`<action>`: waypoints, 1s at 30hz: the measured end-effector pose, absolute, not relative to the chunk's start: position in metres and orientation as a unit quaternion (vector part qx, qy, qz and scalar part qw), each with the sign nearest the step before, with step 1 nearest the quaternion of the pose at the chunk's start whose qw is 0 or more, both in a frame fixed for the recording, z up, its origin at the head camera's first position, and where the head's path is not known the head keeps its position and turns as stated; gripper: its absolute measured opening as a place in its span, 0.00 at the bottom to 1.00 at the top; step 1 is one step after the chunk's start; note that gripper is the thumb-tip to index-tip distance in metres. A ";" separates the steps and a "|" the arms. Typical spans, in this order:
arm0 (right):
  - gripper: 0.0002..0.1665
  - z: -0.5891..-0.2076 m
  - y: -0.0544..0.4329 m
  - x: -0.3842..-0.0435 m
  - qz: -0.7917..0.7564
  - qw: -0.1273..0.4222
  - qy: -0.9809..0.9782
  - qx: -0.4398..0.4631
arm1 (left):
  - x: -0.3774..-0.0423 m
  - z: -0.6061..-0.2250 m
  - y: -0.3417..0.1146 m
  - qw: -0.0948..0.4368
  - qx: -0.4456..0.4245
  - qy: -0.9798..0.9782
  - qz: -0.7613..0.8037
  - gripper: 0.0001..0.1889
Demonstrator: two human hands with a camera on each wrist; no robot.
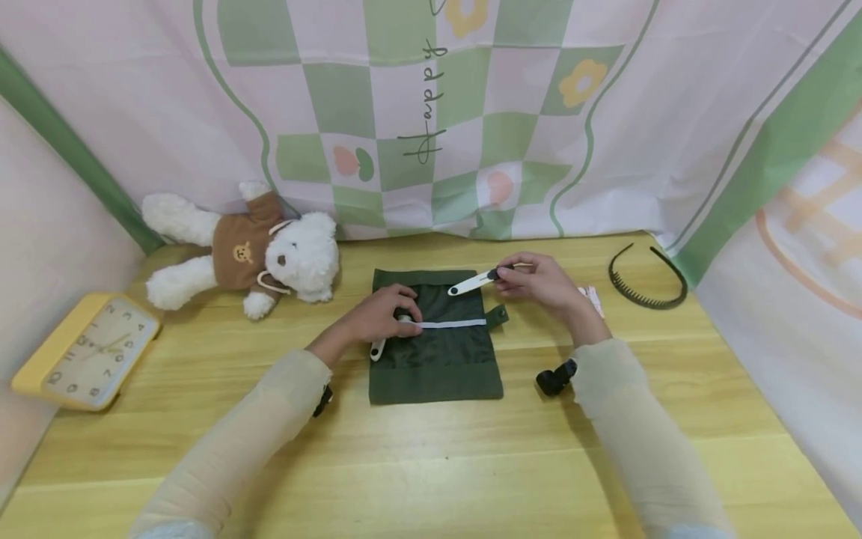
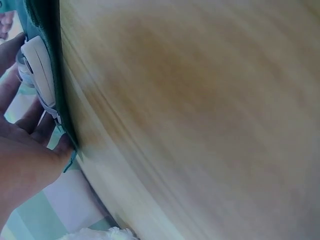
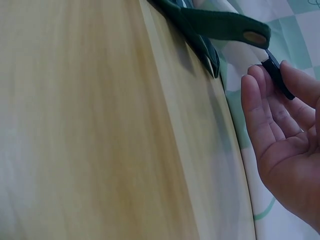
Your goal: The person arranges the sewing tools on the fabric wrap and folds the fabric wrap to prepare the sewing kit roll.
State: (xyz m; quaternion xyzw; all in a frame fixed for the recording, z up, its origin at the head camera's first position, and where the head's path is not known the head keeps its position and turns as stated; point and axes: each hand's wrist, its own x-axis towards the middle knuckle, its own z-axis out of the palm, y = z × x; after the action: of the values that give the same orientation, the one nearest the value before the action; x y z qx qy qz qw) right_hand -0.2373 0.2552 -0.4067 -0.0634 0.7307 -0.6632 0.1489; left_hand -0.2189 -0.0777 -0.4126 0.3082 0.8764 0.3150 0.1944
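A dark green fabric pouch (image 1: 438,383) lies unfolded on the table, with a white band (image 1: 458,324) across its middle. My left hand (image 1: 378,314) is over the pouch's left side, thumb and index finger pinching the left part of the band. Under that hand, a white tool (image 2: 41,70) lies against the pouch, its rounded end showing below the fingers in the head view. My right hand (image 1: 542,283) pinches the black end of another slim white tool (image 1: 471,284) between thumb and fingers. This tool is held over the pouch's upper right, pointing left.
The pouch's snap tab (image 1: 497,316) sticks out to the right. A small white-and-red packet (image 1: 592,299) is partly behind the right wrist. Farther right lies a black toothed headband (image 1: 648,301). A white plush bear (image 1: 303,258) and a yellow clock (image 1: 87,350) are on the left.
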 end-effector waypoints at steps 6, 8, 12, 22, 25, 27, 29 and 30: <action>0.19 -0.407 0.246 -0.239 -0.652 0.168 0.736 -0.073 | -0.219 -0.413 -0.077 0.193 0.306 0.878 0.313 0.08; 0.19 -0.407 0.242 -0.239 -0.643 0.174 0.742 -0.075 | -0.220 -0.413 -0.077 0.194 0.303 0.879 0.312 0.07; 0.18 -0.406 0.236 -0.239 -0.625 0.180 0.755 -0.076 | -0.220 -0.413 -0.076 0.195 0.301 0.879 0.313 0.07; 0.16 -0.405 0.225 -0.241 -0.588 0.196 0.779 -0.100 | -0.217 -0.409 -0.076 0.193 0.302 0.881 0.309 0.06; 0.14 -0.406 0.222 -0.242 -0.576 0.200 0.784 -0.112 | -0.217 -0.409 -0.077 0.194 0.302 0.880 0.311 0.06; 0.13 -0.407 0.220 -0.243 -0.572 0.203 0.786 -0.119 | -0.217 -0.410 -0.077 0.195 0.302 0.879 0.312 0.06; 0.13 -0.407 0.218 -0.244 -0.566 0.207 0.788 -0.125 | -0.218 -0.410 -0.077 0.195 0.302 0.879 0.313 0.06; 0.13 -0.407 0.218 -0.244 -0.564 0.209 0.789 -0.128 | -0.218 -0.411 -0.076 0.195 0.301 0.879 0.313 0.05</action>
State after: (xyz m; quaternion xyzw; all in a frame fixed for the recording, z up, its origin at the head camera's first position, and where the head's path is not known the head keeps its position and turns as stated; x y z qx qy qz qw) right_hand -0.2441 0.2178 -0.4069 -0.1283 0.7887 -0.5638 0.2088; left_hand -0.2181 -0.0764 -0.4107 0.3014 0.8793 0.3129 0.1950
